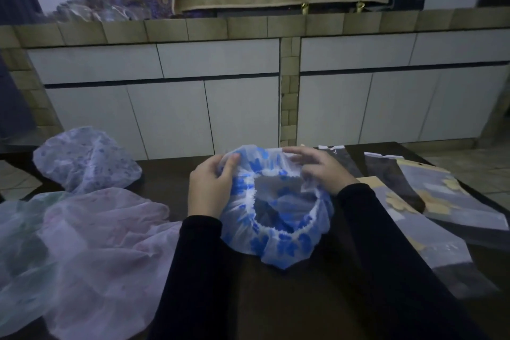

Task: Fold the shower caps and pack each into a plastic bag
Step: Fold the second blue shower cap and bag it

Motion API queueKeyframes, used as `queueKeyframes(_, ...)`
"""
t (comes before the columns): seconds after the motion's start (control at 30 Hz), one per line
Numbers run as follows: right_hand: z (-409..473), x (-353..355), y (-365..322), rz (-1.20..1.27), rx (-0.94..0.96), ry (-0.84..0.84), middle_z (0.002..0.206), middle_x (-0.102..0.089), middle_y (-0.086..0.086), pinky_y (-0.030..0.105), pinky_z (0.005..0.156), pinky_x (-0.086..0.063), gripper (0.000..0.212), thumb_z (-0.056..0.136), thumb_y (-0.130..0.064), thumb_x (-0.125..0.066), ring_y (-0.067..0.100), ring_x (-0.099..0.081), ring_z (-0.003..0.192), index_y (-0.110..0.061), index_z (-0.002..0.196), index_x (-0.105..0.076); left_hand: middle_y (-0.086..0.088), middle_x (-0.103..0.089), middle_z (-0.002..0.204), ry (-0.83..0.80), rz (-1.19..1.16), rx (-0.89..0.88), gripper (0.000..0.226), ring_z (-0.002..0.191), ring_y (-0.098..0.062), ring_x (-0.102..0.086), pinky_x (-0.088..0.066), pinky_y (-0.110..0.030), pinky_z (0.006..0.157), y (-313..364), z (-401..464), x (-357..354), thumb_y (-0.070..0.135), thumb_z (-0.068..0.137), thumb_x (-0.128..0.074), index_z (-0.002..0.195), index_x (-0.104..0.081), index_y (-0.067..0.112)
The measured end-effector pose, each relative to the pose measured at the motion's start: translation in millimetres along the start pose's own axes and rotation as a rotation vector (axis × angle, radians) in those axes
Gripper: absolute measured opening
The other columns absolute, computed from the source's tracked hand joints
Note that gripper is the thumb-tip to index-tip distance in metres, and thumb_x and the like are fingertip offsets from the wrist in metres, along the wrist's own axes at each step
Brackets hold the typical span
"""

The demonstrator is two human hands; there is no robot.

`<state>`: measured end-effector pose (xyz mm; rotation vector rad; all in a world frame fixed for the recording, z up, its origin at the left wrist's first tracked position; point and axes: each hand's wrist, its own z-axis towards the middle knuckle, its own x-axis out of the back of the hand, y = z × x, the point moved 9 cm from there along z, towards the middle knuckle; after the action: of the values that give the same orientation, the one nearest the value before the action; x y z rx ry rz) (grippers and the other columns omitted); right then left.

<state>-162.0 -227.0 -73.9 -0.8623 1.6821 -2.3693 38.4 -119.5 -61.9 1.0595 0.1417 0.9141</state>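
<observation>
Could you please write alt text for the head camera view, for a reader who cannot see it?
Two hands, left and right, hold a blue-patterned shower cap by its far rim above a dark table, its elastic opening facing the camera. More shower caps lie to the left; plastic bags lie to the right.

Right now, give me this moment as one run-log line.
stage: folding | left hand: grips blue-print cap | right hand: holds its far edge | plastic bags: right, unused | other caps: left
</observation>
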Motion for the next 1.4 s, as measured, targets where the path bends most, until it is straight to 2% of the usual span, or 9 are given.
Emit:
queueKeyframes(0.07,0.6,11.6,0.8,0.145,-0.012,0.088,0.085,-0.058,0.001,0.024,0.078,-0.043,0.033,0.091,-0.013,-0.054,0.013,-0.054,0.083,-0.007,0.122,-0.062,-0.001,-0.06,0.063,-0.066,0.002,-0.041,0.028,0.054,-0.001,-0.045,-0.036,-0.012,0.053,7.5,-1.6,-5.6,0.033,0.092,-0.06,0.073,-0.066,0.013)
queueKeyframes(0.3,-7.4,-0.6,-11.1,-0.144,0.079,0.044,0.095,-0.067,0.002,0.015,0.072,-0.048,0.016,0.09,-0.011,-0.061,0.012,-0.061,0.084,-0.008,0.104,-0.067,-0.003,-0.071,0.079,-0.237,-0.17,0.021,0.019,0.07,-0.006,-0.061,-0.048,-0.02,0.065,0.6,-6.7,-26.2,0.035,0.089,-0.065,0.086,-0.072,0.018)
queueKeyframes(0.6,-16.1,45.6,-0.6,-0.115,0.004,0.528,0.083,-0.061,-0.009,0.016,0.061,-0.04,0.011,0.093,-0.029,-0.06,0.003,-0.055,0.075,-0.019,0.095,-0.062,0.003,-0.063,0.077,0.062,0.183,0.209,0.03,0.078,-0.018,-0.056,-0.033,-0.025,0.067,-26.5,-4.1,-4.5,0.044,0.094,-0.052,0.076,-0.063,0.022)
queueKeyframes(0.87,-19.8,60.5,26.8,-0.052,-0.203,0.675,0.077,-0.051,0.002,0.025,0.073,-0.033,0.023,0.095,-0.02,-0.052,0.021,-0.048,0.081,-0.015,0.074,-0.045,0.003,-0.068,0.085,-0.1,-0.095,0.418,0.024,0.079,-0.013,-0.062,-0.042,-0.028,0.064,-45.2,-9.5,-24.0,0.041,0.08,-0.067,0.085,-0.065,0.018)
queueKeyframes(0.93,-16.1,50.2,30.1,-0.157,-0.287,0.521,0.096,-0.056,0.004,0.026,0.079,-0.037,0.008,0.087,-0.011,-0.057,0.021,-0.05,0.093,-0.015,0.093,-0.054,0.001,-0.069,0.083,-0.072,-0.035,0.348,0.013,0.079,-0.016,-0.064,-0.042,-0.026,0.065,-38.5,-8.7,-21.3,0.028,0.08,-0.067,0.083,-0.065,0.016)
queueKeyframes(0.97,-14.7,44.7,27.1,-0.239,-0.281,0.443,0.112,-0.054,0.005,0.029,0.086,-0.041,0.031,0.082,-0.006,-0.06,0.021,-0.05,0.105,-0.015,0.111,-0.054,0.001,-0.067,0.081,-0.046,0.005,0.299,0.01,0.078,-0.017,-0.062,-0.04,-0.026,0.066,-32.7,-8.6,-17.8,0.025,0.082,-0.064,0.083,-0.063,0.015)
queueKeyframes(1.07,-12.8,29.1,-3.2,-0.319,-0.021,0.31,0.142,-0.038,0.0,0.043,0.11,-0.035,0.074,0.074,-0.001,-0.059,0.019,-0.033,0.133,-0.029,0.139,-0.038,0.002,-0.065,0.084,-0.046,0.01,0.15,0.003,0.079,-0.015,-0.059,-0.039,-0.025,0.068,-14.5,-6.9,-15.1,0.017,0.09,-0.058,0.088,-0.06,0.017)
queueKeyframes(1.17,-17.3,20.4,-35.8,-0.276,0.272,0.277,0.146,-0.035,-0.01,0.042,0.112,-0.033,0.068,0.083,-0.01,-0.059,0.008,-0.03,0.134,-0.04,0.139,-0.034,0.006,-0.068,0.084,-0.177,-0.087,0.027,0.015,0.077,-0.007,-0.062,-0.045,-0.015,0.066,2.5,-8.2,-26.0,0.01,0.093,-0.054,0.091,-0.065,0.021)
queueKeyframes(1.4,-18.2,40.5,-38.3,-0.321,0.241,0.507,0.077,-0.059,-0.013,0.019,0.063,-0.046,0.009,0.091,-0.034,-0.06,0.006,-0.054,0.071,-0.026,0.093,-0.063,0.018,-0.063,0.089,-0.229,-0.225,0.052,0.008,0.083,0.011,-0.06,-0.043,-0.004,0.066,8.2,-11.6,-32.4,0.036,0.089,-0.064,0.089,-0.057,0.04)
